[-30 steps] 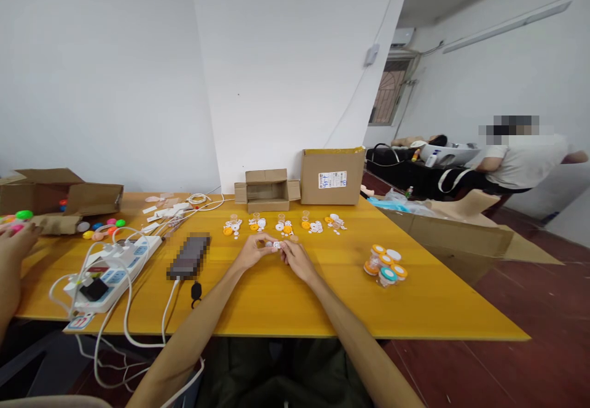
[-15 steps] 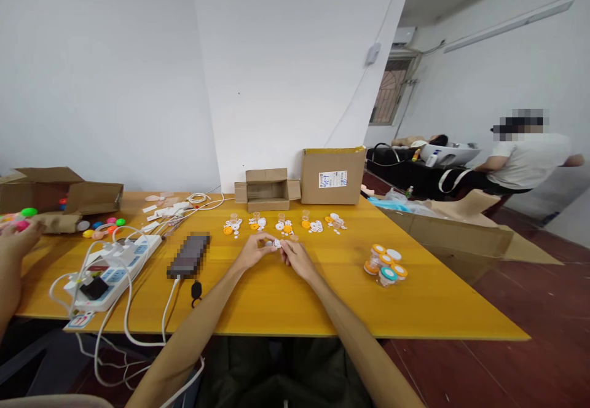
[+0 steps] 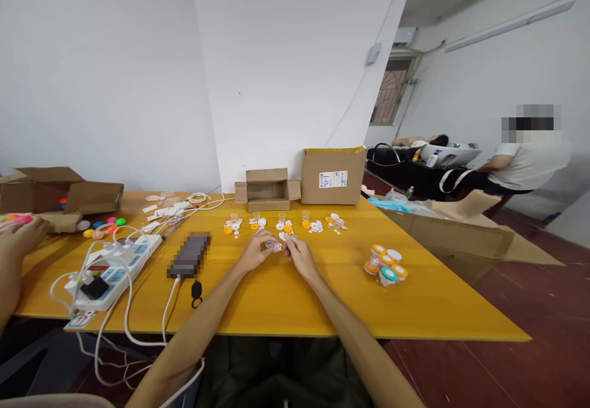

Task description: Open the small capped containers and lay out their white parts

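Observation:
My left hand is closed around a small clear plastic cup, held above the table. A white disc with holes sits at the cup's right end. Just right of it, my right hand has its thumb and fingers pinched together, and what lies between them is too small to make out. Beyond the hands, small piles of white perforated parts, orange rings and clear cups run in a row.
Capped clear containers with orange, teal and white lids cluster at right. Left lie a phone, a power strip and cables. Behind stand an open carton and a closed box. Another person's hand holds colourful items at far left.
My right hand has drawn slightly right, away from the white disc, leaving a small gap. The cup in my left hand shows more. At far left, the other person's hand has shifted right.

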Motion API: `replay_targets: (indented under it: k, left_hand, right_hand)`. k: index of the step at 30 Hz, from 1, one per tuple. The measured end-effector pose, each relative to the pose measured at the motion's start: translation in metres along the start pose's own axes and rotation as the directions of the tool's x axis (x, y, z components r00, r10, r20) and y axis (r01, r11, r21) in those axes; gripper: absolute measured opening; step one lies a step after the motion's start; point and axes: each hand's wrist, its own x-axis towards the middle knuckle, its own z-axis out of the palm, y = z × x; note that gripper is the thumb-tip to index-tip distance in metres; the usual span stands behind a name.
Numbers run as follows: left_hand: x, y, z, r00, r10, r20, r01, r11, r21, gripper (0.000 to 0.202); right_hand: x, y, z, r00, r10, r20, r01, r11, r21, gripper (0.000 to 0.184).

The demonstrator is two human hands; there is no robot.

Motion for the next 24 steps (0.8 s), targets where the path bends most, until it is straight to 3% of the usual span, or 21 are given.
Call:
replay_targets:
  k: [6,12,18,24]
  left_hand:
    - [-0.004,0.001,0.003,0.994,0.076,0.076,-0.087,0.983,0.164,0.006]
    - [-0.006,-0.001,0.005,0.988,0.046,0.147,-0.085,0.958,0.273,0.011]
    - [-0.002,-0.004,0.003,0.999,-0.033,0.010,0.031,0.986,0.163,0.017]
    - [0.001,-0.004,-0.003,0.996,-0.077,-0.049,0.075,0.996,-0.045,0.016]
  right_hand:
    - [0.000,-0.002,0.000,0.999,-0.010,-0.053,0.010,1.000,-0.001,0.061]
    - [0.001,0.002,-0.001,0.999,-0.030,-0.035,0.030,1.000,-0.002,0.052]
    - [0.001,0.007,0.000,0.998,-0.053,-0.037,0.052,0.998,-0.034,0.044]
    - [0.002,0.011,0.000,0.993,-0.115,-0.021,0.112,0.987,-0.119,0.026]
